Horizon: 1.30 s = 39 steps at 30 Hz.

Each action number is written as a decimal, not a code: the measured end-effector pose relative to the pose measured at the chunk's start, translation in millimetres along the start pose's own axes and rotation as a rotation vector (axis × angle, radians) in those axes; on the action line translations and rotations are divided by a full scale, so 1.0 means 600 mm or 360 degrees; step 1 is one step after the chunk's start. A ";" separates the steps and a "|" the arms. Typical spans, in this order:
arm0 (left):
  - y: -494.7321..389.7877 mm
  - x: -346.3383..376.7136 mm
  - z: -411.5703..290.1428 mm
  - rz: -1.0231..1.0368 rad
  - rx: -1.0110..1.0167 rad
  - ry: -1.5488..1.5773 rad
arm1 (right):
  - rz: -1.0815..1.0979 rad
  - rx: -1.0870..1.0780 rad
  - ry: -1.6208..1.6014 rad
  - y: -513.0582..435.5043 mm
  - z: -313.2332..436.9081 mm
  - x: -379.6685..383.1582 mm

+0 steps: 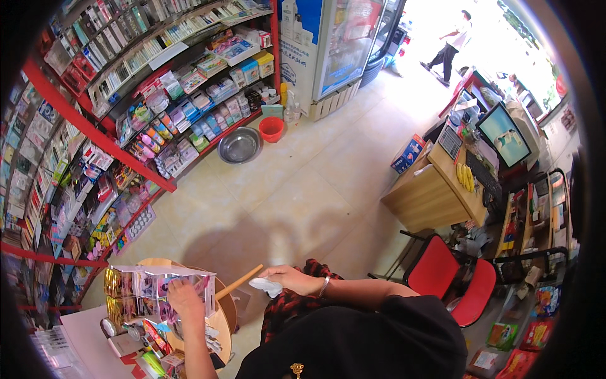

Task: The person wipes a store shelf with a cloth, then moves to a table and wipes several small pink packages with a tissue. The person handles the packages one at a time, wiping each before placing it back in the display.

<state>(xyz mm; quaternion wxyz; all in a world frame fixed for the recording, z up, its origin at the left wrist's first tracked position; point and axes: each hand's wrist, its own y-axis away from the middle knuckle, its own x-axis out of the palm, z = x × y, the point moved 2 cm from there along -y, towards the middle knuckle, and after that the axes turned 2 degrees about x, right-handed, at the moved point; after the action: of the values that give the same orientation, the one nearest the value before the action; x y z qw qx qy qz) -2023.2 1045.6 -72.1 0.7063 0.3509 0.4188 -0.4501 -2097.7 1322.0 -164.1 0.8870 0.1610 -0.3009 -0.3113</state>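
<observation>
My left hand reaches into a clear compartmented display box filled with small packets, some gold and some pinkish. Its fingertips are among the packets, and I cannot tell whether they grip one. A crumpled white cloth or tissue is held in my right hand, in front of my red-and-black checked clothing. Between the two hands, a wooden rod slants up from a round wooden piece of furniture. The display box rests partly over that furniture.
Red-framed shelves full of small goods curve along the left. On the tiled floor stand a metal basin and a red bucket. To the right are a red chair and a wooden desk with a monitor. A person walks outside.
</observation>
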 end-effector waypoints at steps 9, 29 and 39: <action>0.068 0.000 -0.030 0.0053 -0.0779 0.3419 | 0.0114 -0.0568 -0.0013 0.004 0.130 0.061; 0.097 -0.050 -0.141 -0.0616 -0.0399 0.5181 | 0.0407 -0.1476 0.1332 -0.021 0.182 0.186; 0.087 -0.041 -0.136 -0.0328 -0.0551 0.5259 | 0.0645 -0.1501 0.1600 0.032 0.152 0.167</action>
<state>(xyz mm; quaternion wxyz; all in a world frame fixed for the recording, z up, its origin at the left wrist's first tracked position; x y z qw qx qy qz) -2003.2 1143.7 -76.3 0.4714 -0.3132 -0.7271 -0.3887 -2084.4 1262.6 -41.6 0.9337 -0.1745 0.2865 -0.1254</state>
